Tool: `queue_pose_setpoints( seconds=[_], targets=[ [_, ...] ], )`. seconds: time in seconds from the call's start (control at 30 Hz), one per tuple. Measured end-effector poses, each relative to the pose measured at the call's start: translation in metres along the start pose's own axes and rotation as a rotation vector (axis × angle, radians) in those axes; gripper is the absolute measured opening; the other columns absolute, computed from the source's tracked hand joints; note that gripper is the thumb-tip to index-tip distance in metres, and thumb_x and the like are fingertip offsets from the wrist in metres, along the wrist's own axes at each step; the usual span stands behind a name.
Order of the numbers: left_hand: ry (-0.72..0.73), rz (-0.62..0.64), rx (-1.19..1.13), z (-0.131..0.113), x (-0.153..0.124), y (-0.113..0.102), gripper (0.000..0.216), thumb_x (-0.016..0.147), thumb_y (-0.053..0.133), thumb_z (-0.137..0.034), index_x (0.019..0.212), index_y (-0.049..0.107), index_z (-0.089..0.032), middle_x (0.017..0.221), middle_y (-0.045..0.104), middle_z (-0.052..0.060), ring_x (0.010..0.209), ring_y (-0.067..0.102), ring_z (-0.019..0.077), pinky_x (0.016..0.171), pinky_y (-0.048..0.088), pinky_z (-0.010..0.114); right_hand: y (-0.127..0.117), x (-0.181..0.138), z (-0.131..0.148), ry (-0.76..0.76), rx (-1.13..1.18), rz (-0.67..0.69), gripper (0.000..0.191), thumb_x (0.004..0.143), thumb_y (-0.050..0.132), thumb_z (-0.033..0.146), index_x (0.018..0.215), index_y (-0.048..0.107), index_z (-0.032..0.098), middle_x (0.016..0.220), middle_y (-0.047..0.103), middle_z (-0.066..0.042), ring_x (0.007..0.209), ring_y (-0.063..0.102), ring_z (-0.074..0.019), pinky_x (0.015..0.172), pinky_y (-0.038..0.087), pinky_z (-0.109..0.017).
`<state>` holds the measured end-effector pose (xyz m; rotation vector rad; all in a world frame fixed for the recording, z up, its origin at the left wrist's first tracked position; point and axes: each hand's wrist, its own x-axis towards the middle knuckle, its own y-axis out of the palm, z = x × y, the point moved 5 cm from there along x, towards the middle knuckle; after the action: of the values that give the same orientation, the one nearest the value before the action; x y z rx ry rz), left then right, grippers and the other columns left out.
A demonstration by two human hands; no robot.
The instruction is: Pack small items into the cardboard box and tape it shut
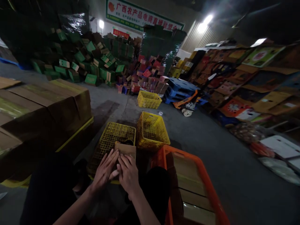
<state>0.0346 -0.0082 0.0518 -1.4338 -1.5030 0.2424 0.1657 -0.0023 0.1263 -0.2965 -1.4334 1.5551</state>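
A small brown cardboard box [127, 150] rests on a yellow plastic crate [112, 134] that looks upside down, between my knees. My left hand [105, 168] lies on the near left part of the box, its fingers stretched out and close together. Beside it, my right hand [128, 172] lies flat on the box too, fingers extended, and the two hands meet near its middle. Just behind the box, a dark rounded object with a yellowish edge is partly hidden, and I cannot make out what it is.
On my right, an orange crate [206, 184] holds several cardboard boxes [191, 175]. Ahead are an open yellow crate [165, 132] and another farther off [149, 100]. Taped cartons [47, 100] stand left. Blue pallets [180, 85] and an orange pallet jack [186, 100] stand beyond.
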Motion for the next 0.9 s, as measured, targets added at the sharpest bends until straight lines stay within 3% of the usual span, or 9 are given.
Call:
queue_pose_setpoints(
  seconds=[0.23,0.4,0.53,0.67,0.9],
  targets=[
    [-0.014,0.038,0.102,-0.003,0.003,-0.004,0.071,0.101,0.038,-0.054,0.16,0.013,-0.025,0.157,0.039,0.01,0.15,0.022,0.0301,0.12,0.021,0.052,-0.018,-0.023,-0.015,-0.061,0.087,0.067,0.039,0.1,0.044,0.021,0.137,0.059,0.022,0.134,0.065,-0.005,0.127,0.055,-0.0215,0.107,0.05,-0.042],
    [0.048,0.03,0.19,-0.008,0.012,-0.016,0.074,0.099,0.042,-0.057,0.159,0.019,-0.022,0.155,0.043,0.011,0.15,0.023,0.0314,0.12,0.018,0.054,-0.024,-0.037,-0.041,0.065,0.073,-0.07,0.042,0.101,0.044,0.024,0.141,0.055,0.026,0.133,0.064,-0.008,0.124,0.058,-0.0245,0.102,0.053,-0.046],
    [0.161,0.057,0.203,-0.027,0.027,-0.02,0.076,0.099,0.045,-0.055,0.159,0.02,-0.017,0.155,0.04,0.016,0.146,0.032,0.0321,0.12,0.024,0.052,-0.013,-0.04,-0.052,0.101,0.093,-0.083,0.056,0.097,0.053,0.032,0.151,0.041,0.023,0.141,0.054,-0.013,0.128,0.052,-0.0279,0.105,0.05,-0.048],
    [0.273,0.16,0.144,-0.046,0.037,-0.008,0.076,0.099,0.044,-0.055,0.159,0.018,-0.017,0.158,0.036,0.014,0.144,0.038,0.0288,0.118,0.032,0.045,0.0,-0.044,-0.056,0.105,0.113,-0.036,0.074,0.092,0.06,0.042,0.156,0.029,0.023,0.143,0.047,-0.015,0.129,0.047,-0.0311,0.106,0.047,-0.051],
    [0.321,0.143,0.149,-0.038,0.028,0.005,0.069,0.099,0.047,-0.053,0.156,0.03,-0.017,0.153,0.044,0.013,0.141,0.042,0.0281,0.118,0.034,0.044,0.006,-0.052,-0.06,0.086,0.152,-0.068,0.062,0.093,0.062,0.032,0.15,0.041,0.025,0.141,0.048,-0.011,0.133,0.04,-0.03,0.11,0.045,-0.049]
  ],
)
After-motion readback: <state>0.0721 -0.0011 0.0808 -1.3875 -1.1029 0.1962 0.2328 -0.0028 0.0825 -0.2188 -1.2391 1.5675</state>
